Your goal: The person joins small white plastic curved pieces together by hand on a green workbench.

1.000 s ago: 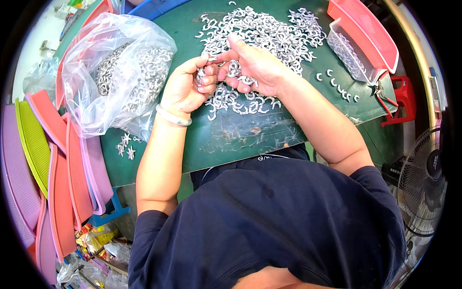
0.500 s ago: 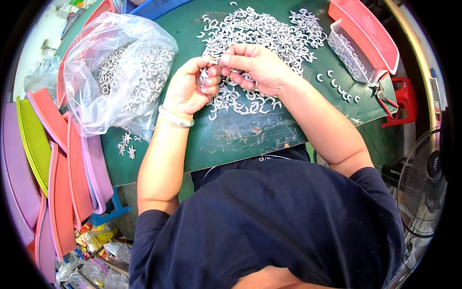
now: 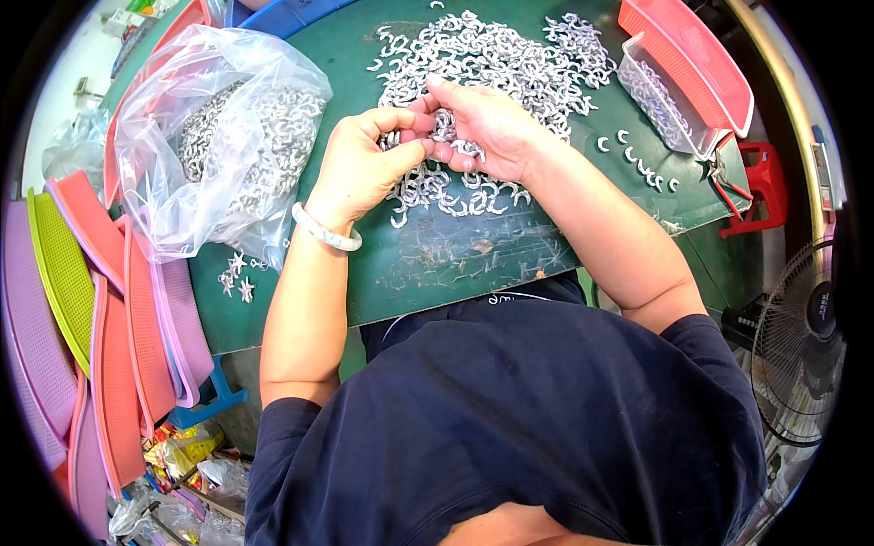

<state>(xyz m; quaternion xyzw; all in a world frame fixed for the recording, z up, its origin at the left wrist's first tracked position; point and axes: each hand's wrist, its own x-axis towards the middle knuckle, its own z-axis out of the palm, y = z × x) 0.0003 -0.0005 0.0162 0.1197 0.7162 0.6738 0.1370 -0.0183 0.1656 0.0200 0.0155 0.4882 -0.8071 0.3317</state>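
Beside clear bag (image 3: 150, 182), left hand (image 3: 357, 166) and right hand (image 3: 496, 132) gripping silver crescents (image 3: 443, 126), heap (image 3: 523, 71) beyond

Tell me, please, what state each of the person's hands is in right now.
Left hand: closed loosely on small silvery curved pieces.
Right hand: palm partly open, fingers curled, holding several similar pieces.

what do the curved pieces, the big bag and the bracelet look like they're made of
Curved pieces: probably metal, silver-grey, with bright glints. Big bag: thin, glossy plastic, being see-through and creased. Bracelet: perhaps stone or plastic, smooth, pale and mottled.
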